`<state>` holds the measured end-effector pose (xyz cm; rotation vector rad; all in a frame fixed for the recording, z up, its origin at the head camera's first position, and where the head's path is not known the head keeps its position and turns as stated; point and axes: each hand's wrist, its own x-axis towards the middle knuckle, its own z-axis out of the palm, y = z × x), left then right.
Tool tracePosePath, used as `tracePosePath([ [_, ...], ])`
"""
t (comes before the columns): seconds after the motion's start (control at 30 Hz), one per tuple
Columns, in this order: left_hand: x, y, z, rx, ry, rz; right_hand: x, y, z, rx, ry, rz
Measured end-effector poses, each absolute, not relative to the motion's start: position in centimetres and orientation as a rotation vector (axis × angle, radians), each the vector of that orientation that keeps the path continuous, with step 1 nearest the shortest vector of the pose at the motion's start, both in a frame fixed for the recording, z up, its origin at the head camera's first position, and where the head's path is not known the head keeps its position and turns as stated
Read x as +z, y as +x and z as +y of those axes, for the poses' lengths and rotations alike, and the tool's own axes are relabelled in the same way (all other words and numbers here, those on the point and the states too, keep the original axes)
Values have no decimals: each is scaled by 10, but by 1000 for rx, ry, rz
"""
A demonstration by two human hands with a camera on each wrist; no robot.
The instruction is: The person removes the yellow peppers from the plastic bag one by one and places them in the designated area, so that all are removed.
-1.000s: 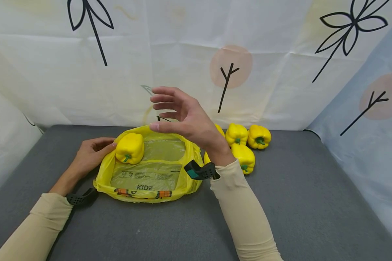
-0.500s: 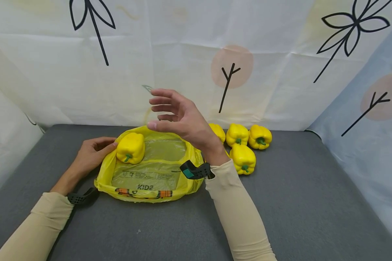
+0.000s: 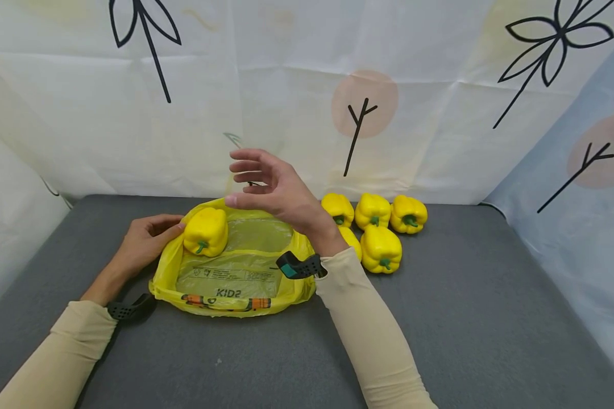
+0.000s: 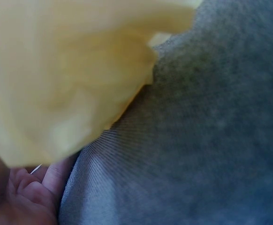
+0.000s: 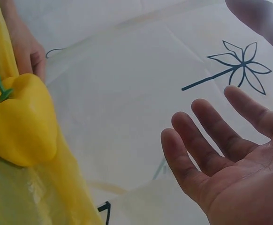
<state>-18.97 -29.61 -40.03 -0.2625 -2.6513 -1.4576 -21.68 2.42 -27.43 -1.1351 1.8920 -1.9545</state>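
Note:
A yellow plastic bag (image 3: 251,258) lies spread with its mouth up on the grey table. One yellow bell pepper (image 3: 206,232) sits inside it at the left; the right wrist view shows this pepper (image 5: 26,119) with its green stem. The left hand (image 3: 145,241) pinches the bag's left rim beside the pepper, thumb on top; in the left wrist view the bag hides most of that hand (image 4: 28,199). Over the bag's far right edge the right hand (image 3: 286,190) hovers with nothing in it. Its fingers (image 5: 211,131) are spread and loosely bent, palm facing left.
Several yellow bell peppers (image 3: 381,249) stand grouped on the table (image 3: 465,318) to the right of the bag, one partly behind the right forearm. A white printed cloth (image 3: 424,136) hangs behind the table and along its sides.
My right hand has drifted left and slightly down, uncovering more of the grouped peppers. The left hand, the bag and the pepper inside stay as they were.

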Motion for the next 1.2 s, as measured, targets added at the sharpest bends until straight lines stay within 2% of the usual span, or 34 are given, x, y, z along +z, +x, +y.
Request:
tracePosePath([
  [1.2,-401,-191,-296,-1431,-261,-2663,-347,-236,-9,-1867,-798,1991],
])
